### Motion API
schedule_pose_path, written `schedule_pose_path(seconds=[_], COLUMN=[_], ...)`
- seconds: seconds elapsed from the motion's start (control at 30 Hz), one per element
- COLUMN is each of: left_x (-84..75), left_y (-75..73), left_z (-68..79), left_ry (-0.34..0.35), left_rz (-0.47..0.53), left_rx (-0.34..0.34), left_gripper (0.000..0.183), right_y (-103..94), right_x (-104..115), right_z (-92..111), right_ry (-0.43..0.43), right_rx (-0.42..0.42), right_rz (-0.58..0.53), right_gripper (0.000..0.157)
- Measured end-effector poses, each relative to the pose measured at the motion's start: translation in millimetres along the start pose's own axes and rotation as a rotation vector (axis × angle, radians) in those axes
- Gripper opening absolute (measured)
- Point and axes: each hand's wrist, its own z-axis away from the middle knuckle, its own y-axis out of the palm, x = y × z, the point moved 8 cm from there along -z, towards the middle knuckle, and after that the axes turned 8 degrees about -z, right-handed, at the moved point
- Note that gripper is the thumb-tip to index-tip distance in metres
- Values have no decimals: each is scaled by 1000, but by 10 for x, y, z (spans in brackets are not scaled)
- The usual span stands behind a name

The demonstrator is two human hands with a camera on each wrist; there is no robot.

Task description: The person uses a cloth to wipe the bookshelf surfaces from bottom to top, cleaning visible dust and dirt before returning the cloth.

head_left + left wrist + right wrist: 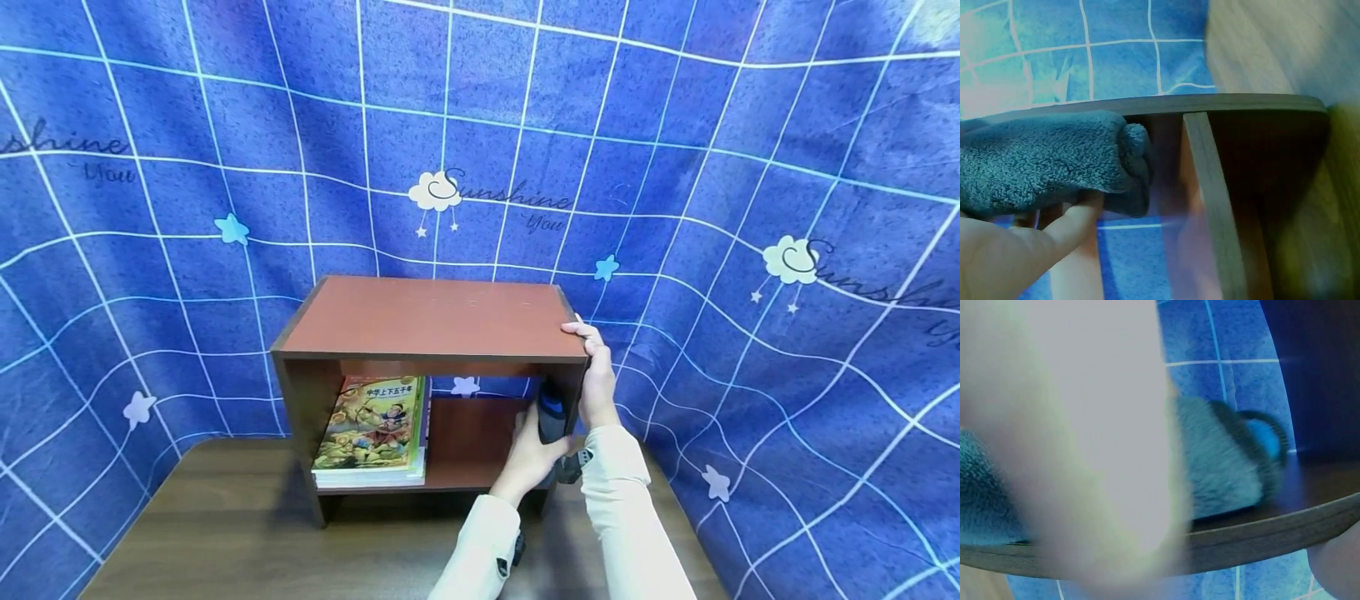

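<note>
A small brown bookshelf (431, 321) stands on the wooden table. My left hand (536, 450) is inside its right end, holding a folded dark grey-blue towel (552, 425) against the right side panel. In the left wrist view the thumb presses the edge of the fuzzy towel (1041, 162), with other fingers partly hidden behind it. The right wrist view shows more of the towel (1222, 469), with a blue patch at its end; a blurred pale sleeve covers part of it. My right hand (597, 375) rests on the outside of that panel, fingertips over the top corner.
Several books (375, 425) lie stacked at the left of the shelf, a colourful cover on top. Below the shelf board (472, 442) is a low gap above the table (225, 500). A blue curtain (480, 150) with white lines hangs behind and to both sides.
</note>
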Motion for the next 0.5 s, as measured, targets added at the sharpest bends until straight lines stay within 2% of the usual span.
schedule_pose_path(seconds=[0.17, 0.27, 0.4, 0.5], left_x=[-145, -243, -343, -369], left_y=[-92, -185, -332, -430], left_z=[6, -21, -107, -188], left_ry=[29, 8, -46, -94], left_rz=[26, 125, 330, 591], left_rx=[-67, -100, -149, -184], left_gripper=[79, 68, 58, 55], right_y=[-21, -28, -16, 3], right_x=[36, 42, 43, 31], right_z=[-11, -11, -13, -4], right_ry=[-18, -17, -18, -16], right_rx=[-3, -7, -3, 4], right_rz=[1, 6, 1, -4], right_gripper=[44, 44, 44, 44])
